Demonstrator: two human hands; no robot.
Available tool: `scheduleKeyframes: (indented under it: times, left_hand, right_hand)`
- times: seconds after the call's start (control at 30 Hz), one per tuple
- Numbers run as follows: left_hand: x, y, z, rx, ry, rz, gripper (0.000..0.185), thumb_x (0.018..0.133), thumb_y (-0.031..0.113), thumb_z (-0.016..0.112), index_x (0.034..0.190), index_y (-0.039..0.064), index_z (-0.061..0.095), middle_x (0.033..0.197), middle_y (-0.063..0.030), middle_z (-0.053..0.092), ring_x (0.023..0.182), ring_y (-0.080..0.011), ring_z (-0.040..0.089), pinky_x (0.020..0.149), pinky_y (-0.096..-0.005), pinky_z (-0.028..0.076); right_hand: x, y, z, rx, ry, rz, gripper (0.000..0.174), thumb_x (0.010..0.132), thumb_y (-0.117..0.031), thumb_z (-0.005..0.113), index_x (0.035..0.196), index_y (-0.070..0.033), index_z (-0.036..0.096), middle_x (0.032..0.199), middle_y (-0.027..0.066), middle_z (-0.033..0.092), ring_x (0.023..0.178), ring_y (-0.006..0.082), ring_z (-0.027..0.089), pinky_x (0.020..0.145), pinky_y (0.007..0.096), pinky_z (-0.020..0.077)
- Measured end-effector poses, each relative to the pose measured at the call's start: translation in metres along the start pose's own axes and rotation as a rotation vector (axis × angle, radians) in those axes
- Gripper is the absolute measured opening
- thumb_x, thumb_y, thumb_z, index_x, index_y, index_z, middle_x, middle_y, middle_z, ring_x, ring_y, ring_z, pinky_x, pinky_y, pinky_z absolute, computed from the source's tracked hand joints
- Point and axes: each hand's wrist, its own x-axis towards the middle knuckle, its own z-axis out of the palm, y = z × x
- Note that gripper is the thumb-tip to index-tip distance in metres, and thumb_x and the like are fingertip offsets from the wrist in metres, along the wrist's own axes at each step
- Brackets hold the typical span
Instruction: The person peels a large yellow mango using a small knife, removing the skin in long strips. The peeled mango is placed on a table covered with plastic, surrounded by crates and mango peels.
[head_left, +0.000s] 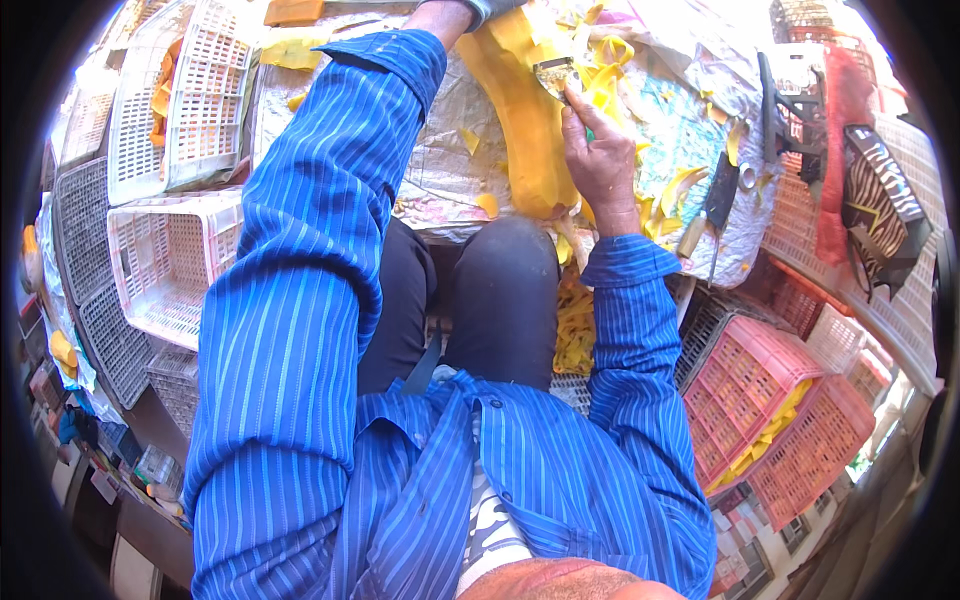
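A long orange-yellow squash (525, 150), its skin pared off where I can see, lies on the covered work surface (442, 165) before my knees. My left hand (491, 9), in a dark glove, is at the squash's far end, partly cut off by the picture's top edge. In my bare right hand (600, 150) is a peeler (556, 75), its metal head against the right side of the squash. Yellow peel strips (611, 67) are heaped just beyond that hand. A dark-bladed knife (720, 191) with a light handle lies to the right among peelings.
White plastic crates (176, 262) stand on the left, one holding orange pieces. Grey crates (112, 330) are beside them. Red crates (750, 390), one with yellow contents, stand at the lower right. Peelings (576, 330) fill a container beside my right knee. A zebra-patterned bag (877, 202) hangs at the right.
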Motion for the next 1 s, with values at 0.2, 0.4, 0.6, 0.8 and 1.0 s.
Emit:
scheduleKeyframes:
  times: [0.2, 0.4, 0.6, 0.8, 1.0]
  left_hand:
    - [-0.001, -0.003, 0.004, 0.024, 0.036, -0.037, 0.070, 0.080, 0.059, 0.081, 0.126, 0.006, 0.075, 0.129, -0.0209, 0.074, 0.127, -0.0367, 0.066, 0.110, -0.0464, 0.050]
    - [0.004, -0.005, -0.001, -0.017, -0.019, -0.030, 0.070, 0.081, 0.060, 0.079, 0.128, 0.008, 0.076, 0.129, -0.0211, 0.074, 0.124, -0.0376, 0.068, 0.110, -0.0478, 0.050]
    - [0.009, 0.011, 0.002, 0.108, -0.047, -0.030, 0.066, 0.084, 0.061, 0.076, 0.126, 0.010, 0.077, 0.130, -0.0208, 0.074, 0.124, -0.0369, 0.069, 0.108, -0.0479, 0.051]
    - [0.009, 0.008, 0.009, 0.132, -0.066, -0.033, 0.068, 0.088, 0.065, 0.071, 0.127, 0.010, 0.077, 0.131, -0.0205, 0.074, 0.125, -0.0366, 0.068, 0.109, -0.0477, 0.050]
    - [0.013, 0.016, 0.007, 0.212, -0.109, -0.041, 0.070, 0.088, 0.067, 0.070, 0.127, 0.008, 0.077, 0.130, -0.0207, 0.074, 0.126, -0.0370, 0.068, 0.109, -0.0484, 0.049]
  right_hand:
    - [-0.106, 0.009, -0.041, -0.085, -0.184, 0.052, 0.033, 0.099, -0.010, 0.068, 0.131, -0.007, 0.075, 0.084, 0.0210, 0.071, 0.073, 0.0335, 0.069, 0.067, 0.0433, 0.0531]
    - [-0.194, 0.022, -0.081, -0.059, -0.147, 0.180, 0.041, 0.095, -0.002, 0.071, 0.135, -0.006, 0.074, 0.084, 0.0186, 0.072, 0.073, 0.0293, 0.070, 0.069, 0.0398, 0.0559]
    - [-0.041, -0.014, -0.033, -0.032, -0.045, 0.005, 0.030, 0.100, -0.010, 0.070, 0.129, -0.003, 0.076, 0.097, 0.0240, 0.075, 0.084, 0.0316, 0.076, 0.074, 0.0368, 0.0573]
    - [-0.101, 0.010, -0.038, -0.156, -0.152, -0.027, 0.035, 0.097, -0.007, 0.070, 0.131, -0.008, 0.076, 0.087, 0.0203, 0.072, 0.070, 0.0336, 0.069, 0.068, 0.0397, 0.0564]
    - [-0.218, 0.037, -0.079, -0.117, -0.058, 0.155, 0.037, 0.093, -0.003, 0.075, 0.129, -0.009, 0.078, 0.078, 0.0140, 0.066, 0.066, 0.0265, 0.067, 0.060, 0.0392, 0.0539]
